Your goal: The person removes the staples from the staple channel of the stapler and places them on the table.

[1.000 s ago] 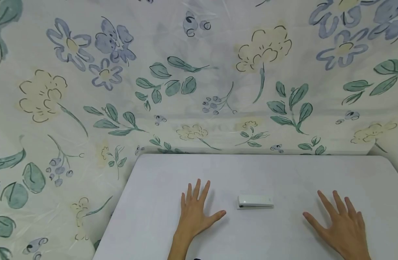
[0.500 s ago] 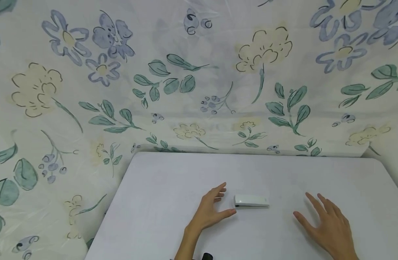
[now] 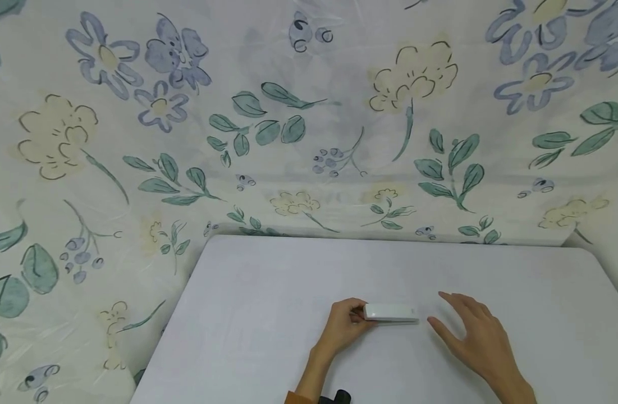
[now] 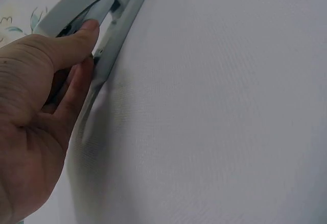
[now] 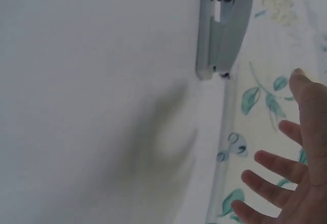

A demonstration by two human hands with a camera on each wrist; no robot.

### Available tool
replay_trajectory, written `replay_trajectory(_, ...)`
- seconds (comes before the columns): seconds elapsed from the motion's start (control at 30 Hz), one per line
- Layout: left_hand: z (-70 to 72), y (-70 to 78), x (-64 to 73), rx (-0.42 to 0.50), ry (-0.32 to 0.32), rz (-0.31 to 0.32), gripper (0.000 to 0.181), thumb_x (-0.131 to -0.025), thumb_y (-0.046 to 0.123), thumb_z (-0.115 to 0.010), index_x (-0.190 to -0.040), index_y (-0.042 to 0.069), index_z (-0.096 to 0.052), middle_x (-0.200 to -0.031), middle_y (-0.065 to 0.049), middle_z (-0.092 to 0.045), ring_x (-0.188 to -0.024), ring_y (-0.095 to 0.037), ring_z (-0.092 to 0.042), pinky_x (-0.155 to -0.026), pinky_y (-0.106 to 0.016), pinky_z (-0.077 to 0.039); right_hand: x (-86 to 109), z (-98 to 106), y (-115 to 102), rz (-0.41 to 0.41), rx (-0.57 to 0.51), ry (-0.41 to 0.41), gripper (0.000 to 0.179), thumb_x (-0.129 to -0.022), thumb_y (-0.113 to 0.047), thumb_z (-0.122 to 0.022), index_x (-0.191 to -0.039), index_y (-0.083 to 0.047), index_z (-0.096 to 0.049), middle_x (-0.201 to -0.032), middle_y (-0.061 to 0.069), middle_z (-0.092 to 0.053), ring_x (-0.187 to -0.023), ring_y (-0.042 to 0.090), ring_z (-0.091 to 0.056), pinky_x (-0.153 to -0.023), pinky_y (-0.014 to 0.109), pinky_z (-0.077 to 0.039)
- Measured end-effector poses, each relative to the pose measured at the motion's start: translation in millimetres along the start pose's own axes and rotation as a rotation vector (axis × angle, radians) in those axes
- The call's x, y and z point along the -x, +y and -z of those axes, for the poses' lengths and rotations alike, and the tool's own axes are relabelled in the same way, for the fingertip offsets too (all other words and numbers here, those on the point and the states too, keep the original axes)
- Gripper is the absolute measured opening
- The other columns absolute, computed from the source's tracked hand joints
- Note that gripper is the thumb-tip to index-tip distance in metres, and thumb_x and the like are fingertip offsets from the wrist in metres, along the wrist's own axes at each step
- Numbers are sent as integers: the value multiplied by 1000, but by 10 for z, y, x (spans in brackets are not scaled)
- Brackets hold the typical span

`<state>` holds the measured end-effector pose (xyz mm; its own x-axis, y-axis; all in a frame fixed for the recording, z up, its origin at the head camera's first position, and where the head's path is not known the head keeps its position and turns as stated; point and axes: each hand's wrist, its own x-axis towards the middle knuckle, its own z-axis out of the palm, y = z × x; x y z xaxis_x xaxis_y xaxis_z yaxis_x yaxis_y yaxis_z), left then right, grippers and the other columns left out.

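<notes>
In the head view, I am seeing the left hand (image 3: 346, 322) gripping one end of the stapler (image 3: 392, 312), which is lying between it and the right hand (image 3: 477, 339) (table contact is not reading clearly). In the left wrist view, the thumb is crossing the gap; pressure on the top arm could be nipping it. In the right wrist view, the right hand is holding nothing; the white table (image 5: 92, 55) and floral covering (image 5: 276, 9) are filling the background.

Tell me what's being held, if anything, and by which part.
The left hand grips the stapler by its left end; the right hand holds nothing.
</notes>
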<state>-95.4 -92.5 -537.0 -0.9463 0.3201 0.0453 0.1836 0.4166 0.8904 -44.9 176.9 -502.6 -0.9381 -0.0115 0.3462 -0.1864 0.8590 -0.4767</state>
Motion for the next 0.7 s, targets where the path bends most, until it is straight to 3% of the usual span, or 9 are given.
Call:
replay_trajectory(0.2,-26,-27,12,13,28,-10,25,-79,-3,-83,-102,-8,-73,-97,-19,-76,-82,-13,-74,-73,-14,-58,-172,-54,-208,59,-29,-60,50,-82,-35,-85,-125,-15,-71,-120,16,-72,-108,42,-68,-83,63,-54)
replay_trajectory(0.5,-18,-75,31,56,40,-11,21,-82,1,-83,-100,-7,-75,-95,-19,-77,-82,-16,-75,-72,-13,-57,-393,-383,-574,272,-22,-227,53,-80,-39,-86,-127,-19,-70,-119,6,-72,-109,30,-68,-80,50,-57)
replay_trajectory(0.7,-3,-73,36,100,39,7,20,-81,-9,-78,-101,-11,-73,-95,-22,-76,-83,-24,-76,-72,-13,-57,-428,-552,-731,377,2,-252,59,-75,-45,-87,-126,-19,-71,-114,1,-70,-104,23,-66,-79,43,-57)
